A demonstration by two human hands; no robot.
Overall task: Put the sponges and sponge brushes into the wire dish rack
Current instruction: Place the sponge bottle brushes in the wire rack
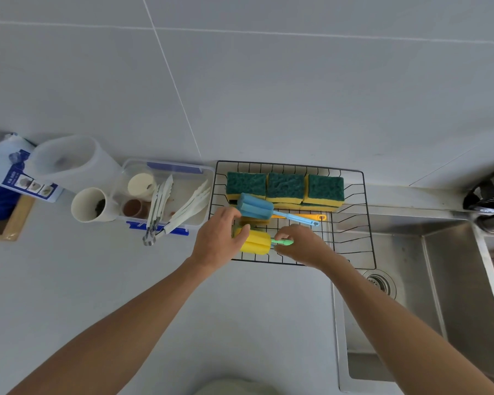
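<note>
While both hands lower the yellow sponge brush (255,243) into the wire dish rack (365,223) at centre frame, left hand (218,240) fingers wrap its foam, right hand (303,246) fingers pinch the green handle; next, I judge, they must release.

No legible text anywhere in this view. Only printed item: white-and-blue paper leaflet (26,178) at far left of the countertop, partly tucked behind the translucent white plastic tub (69,161). It has a blue band w/ a short line of white characters, too small and blurred to read, plus 3 small product-style photos in a row under it, content unclear. A blurry blue graphic sits higher on the same sheet, also unreadable. Black object (489,192) at right edge shows pale ridged markings, can't tell if print or texture. No brands, numbers or signs readable on anything else.
</note>
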